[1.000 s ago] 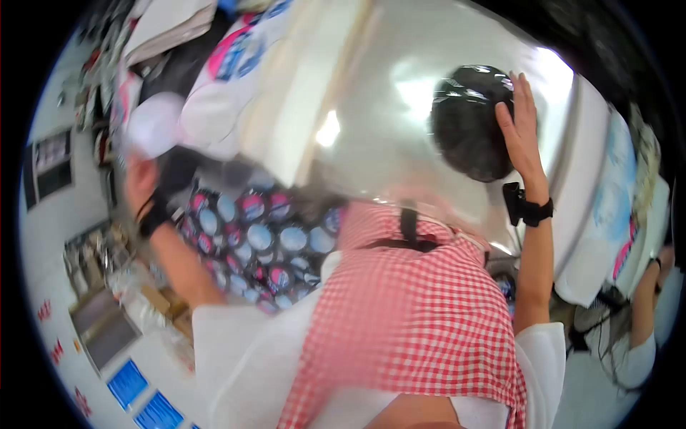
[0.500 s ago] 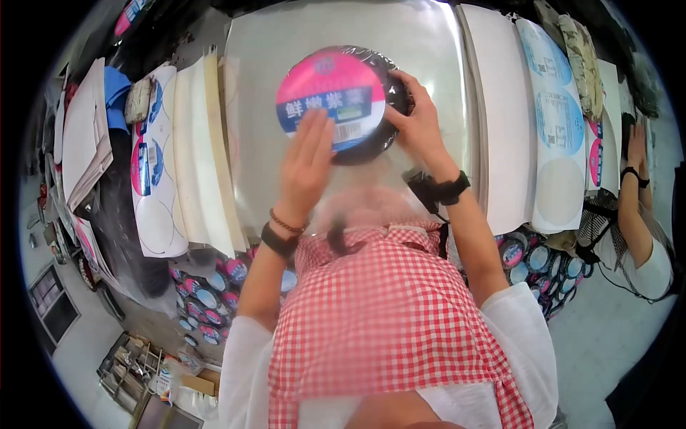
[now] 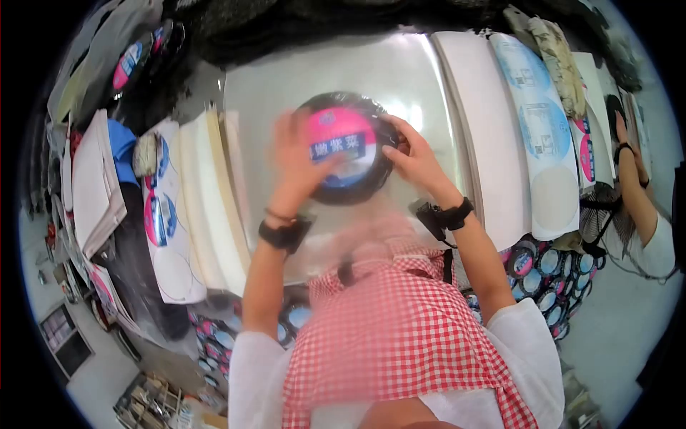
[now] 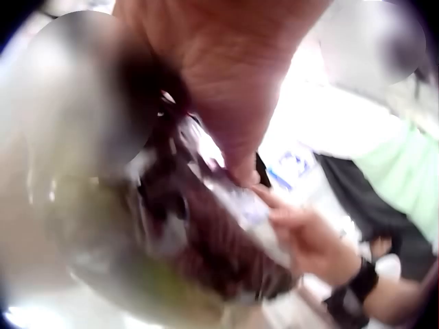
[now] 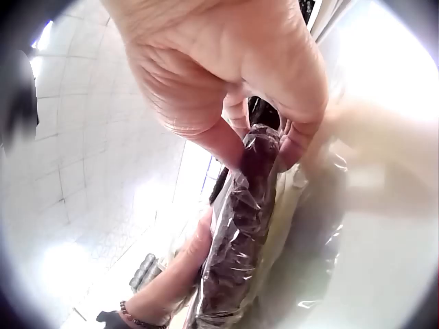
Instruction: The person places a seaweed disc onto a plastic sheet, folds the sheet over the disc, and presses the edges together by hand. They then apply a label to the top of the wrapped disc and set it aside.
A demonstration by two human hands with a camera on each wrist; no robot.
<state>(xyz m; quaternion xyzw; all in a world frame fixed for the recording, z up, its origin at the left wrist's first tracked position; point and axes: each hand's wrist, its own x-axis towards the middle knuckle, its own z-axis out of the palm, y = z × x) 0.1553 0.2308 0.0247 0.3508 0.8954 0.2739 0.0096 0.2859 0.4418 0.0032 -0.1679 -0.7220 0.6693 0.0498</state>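
Note:
A round cake of dark dried seaweed (image 3: 350, 194) in clear plastic film is held over the shiny tabletop (image 3: 261, 89). Its upper face carries a round pink, blue and white label (image 3: 332, 132). My right hand (image 3: 420, 161) pinches the cake's right rim, thumb on one face and fingers on the other, as the right wrist view shows around the wrapped edge (image 5: 236, 233). My left hand (image 3: 294, 161), blurred, lies over the label's left side with its fingers extended. In the right wrist view the left hand (image 5: 175, 277) is flat along the label side.
Right of the work surface lie a white paper stack (image 3: 475, 136) and a sheet of light blue round labels (image 3: 539, 121). Cream sheets (image 3: 211, 193) and a pink-blue label sheet (image 3: 171, 250) are at left. Many labelled packs (image 3: 550, 279) sit below the table. Another person's arm (image 3: 636, 189) shows far right.
My left hand came from the far left with the label, which now lies on the seaweed cake. My right hand went from resting on the cake's side to gripping its rim.

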